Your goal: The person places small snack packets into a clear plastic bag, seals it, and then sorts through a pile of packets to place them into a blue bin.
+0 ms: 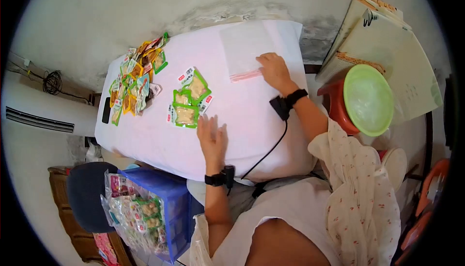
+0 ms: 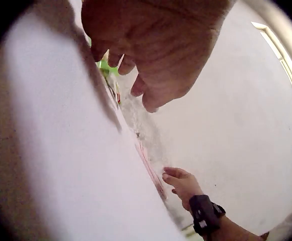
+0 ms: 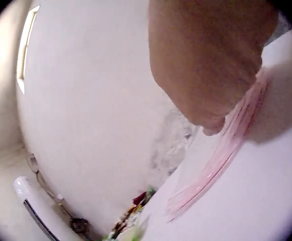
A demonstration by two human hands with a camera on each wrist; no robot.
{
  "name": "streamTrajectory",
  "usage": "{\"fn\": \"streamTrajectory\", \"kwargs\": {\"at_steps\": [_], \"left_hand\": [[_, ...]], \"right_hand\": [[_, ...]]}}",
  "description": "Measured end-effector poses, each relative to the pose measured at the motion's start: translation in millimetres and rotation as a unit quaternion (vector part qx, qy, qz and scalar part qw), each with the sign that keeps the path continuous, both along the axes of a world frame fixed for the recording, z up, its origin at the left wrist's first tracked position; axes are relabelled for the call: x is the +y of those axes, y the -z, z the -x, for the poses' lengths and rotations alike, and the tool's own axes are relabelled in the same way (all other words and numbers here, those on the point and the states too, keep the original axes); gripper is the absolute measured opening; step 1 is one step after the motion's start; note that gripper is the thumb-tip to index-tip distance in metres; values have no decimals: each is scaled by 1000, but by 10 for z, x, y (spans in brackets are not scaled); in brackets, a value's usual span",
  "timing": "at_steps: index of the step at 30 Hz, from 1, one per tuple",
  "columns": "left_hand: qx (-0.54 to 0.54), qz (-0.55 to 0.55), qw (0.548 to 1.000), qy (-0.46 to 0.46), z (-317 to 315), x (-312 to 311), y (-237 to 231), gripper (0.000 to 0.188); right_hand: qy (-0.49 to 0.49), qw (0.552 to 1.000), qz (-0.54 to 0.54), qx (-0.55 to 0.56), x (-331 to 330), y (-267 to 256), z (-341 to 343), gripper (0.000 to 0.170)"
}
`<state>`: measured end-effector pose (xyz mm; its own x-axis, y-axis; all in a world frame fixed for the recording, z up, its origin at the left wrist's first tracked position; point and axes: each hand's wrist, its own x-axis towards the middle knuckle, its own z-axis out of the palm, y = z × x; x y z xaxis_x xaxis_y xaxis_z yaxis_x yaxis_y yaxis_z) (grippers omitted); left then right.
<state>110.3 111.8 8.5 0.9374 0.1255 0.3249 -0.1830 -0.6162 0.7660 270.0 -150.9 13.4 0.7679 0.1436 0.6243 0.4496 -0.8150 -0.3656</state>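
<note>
A stack of clear plastic bags with pinkish edges (image 1: 244, 55) lies at the back right of the white-covered table. My right hand (image 1: 277, 72) is at its right edge, fingers bent over the bags; in the right wrist view the hand (image 3: 211, 65) hides most of its fingertips beside the pink edges (image 3: 221, 155). My left hand (image 1: 211, 140) is held over the table with fingers spread and nothing in them, just right of several green-and-white snack packets (image 1: 185, 116). In the left wrist view, the left hand (image 2: 156, 45) hangs above the cloth with its fingers loosely bent.
A heap of mixed snack packets (image 1: 131, 84) and a black phone (image 1: 106, 110) lie at the table's left. A blue crate (image 1: 179, 208) with bagged packets stands below the front edge. To the right are a green basin (image 1: 368, 100) and a red one (image 1: 339, 106).
</note>
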Motion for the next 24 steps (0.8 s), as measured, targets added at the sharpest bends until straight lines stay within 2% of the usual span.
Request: {"fn": "streamTrajectory", "kwargs": {"at_steps": [2,3,5,12,13,14,15,16,17,18,20,21,24], "left_hand": [[3,47,999,1,81,-130,180,34],[-21,-50,998,-7,148,-157,167,27],[-16,-44,999,-10,188,-179,150,26],[-25,-37,999,-26,198,-140,243,24],[-28,-38,999,-26,181,-137,253,24],[-27,24,999,-38,156,-130,259,23],[-26,86,995,-50,139,-130,270,22],[-28,87,995,-51,116,-177,197,22],[41,162,985,-46,80,-249,56,22],[111,236,964,-42,56,-310,-85,23],[113,270,956,-21,-16,-506,-237,27],[115,302,946,4,-42,-626,-313,31],[122,416,901,-22,-37,-887,-476,24]], "right_hand": [[13,996,58,60,-209,137,-90,15],[13,997,55,57,-255,181,-129,15],[6,994,54,93,-273,155,-135,9],[-4,999,-45,3,-187,-37,-64,7],[-18,996,-91,-8,-161,-96,-27,8],[-32,990,-135,-20,-135,-158,18,11],[-33,990,-135,-22,-95,-211,90,11],[-53,982,-180,25,-35,-286,200,10],[-75,969,-224,73,23,-352,314,10],[-79,969,-223,72,86,-416,447,10],[-127,926,-309,175,232,-508,745,10],[-135,917,-319,196,297,-532,888,10],[-164,927,-282,186,399,-489,1209,10]]}}
